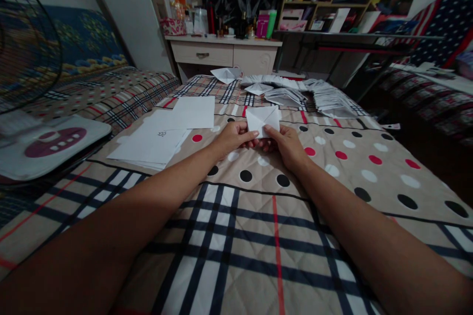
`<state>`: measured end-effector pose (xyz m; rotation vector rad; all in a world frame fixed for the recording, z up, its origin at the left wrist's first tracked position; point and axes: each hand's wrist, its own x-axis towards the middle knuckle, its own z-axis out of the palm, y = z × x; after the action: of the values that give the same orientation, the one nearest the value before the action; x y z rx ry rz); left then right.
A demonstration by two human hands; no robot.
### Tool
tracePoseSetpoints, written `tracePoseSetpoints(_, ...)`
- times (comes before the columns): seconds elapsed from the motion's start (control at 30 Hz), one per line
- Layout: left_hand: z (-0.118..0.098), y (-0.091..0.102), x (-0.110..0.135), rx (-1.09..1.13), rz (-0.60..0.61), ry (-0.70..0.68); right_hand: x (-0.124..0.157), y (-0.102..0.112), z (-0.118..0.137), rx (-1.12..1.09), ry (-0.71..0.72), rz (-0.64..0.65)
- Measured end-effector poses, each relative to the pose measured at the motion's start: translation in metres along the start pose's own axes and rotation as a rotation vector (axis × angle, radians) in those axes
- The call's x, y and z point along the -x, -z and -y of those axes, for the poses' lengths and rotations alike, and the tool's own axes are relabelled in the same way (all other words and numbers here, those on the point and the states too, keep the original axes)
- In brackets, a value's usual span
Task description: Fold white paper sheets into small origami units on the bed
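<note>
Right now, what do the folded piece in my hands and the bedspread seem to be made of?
Folded piece: matte white paper, most likely, given its crisp creases. Bedspread: matte fabric, judging by its quilted stitching and soft wrinkles; cotton or synthetic, I can't tell.

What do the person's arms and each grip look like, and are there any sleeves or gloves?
The left arm and right arm show no sleeves, watch or bracelet. The left grip and right grip wear no gloves. Some fingers are hidden, so rings are hard to rule out.
</note>
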<state>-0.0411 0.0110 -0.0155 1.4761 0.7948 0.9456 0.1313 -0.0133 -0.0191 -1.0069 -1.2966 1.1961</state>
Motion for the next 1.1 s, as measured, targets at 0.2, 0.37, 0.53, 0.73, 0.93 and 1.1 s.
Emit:
tracePoseSetpoints(0.2, 0.0013, -0.0009, -0.0016, 0.015, -0.018, 0.011, 0.0012, -0.0019, 0.0020, 0.035, -0.016, 0.017)
tracePoseSetpoints(0.37, -0.0012, -0.0016, -0.0006, 0.019, -0.014, 0.014, 0.0019, -0.0026, 0.0031, 0.028, -0.004, 0.031)
tracePoseSetpoints(0.53, -0.0012, -0.0019, -0.0005, 0.023, -0.013, 0.009, 0.0019, -0.0029, 0.0029, 0.045, 0.012, 0.038)
tracePoseSetpoints(0.73, 0.0002, -0.0017, -0.0012, 0.023, -0.014, 0.012, 0.0021, -0.0032, 0.0028, 0.045, 0.019, 0.054)
tracePoseSetpoints(0.93, 0.0001, -0.0020, -0.0015, 0.006, -0.026, 0.022, 0.0015, -0.0030, 0.0010, 0.078, 0.022, 0.045)
tracePoseSetpoints(1.1, -0.0010, -0.0029, -0.0015, -0.007, -0.030, 0.026, 0.0019, -0.0033, 0.0015, 0.083, 0.021, 0.057)
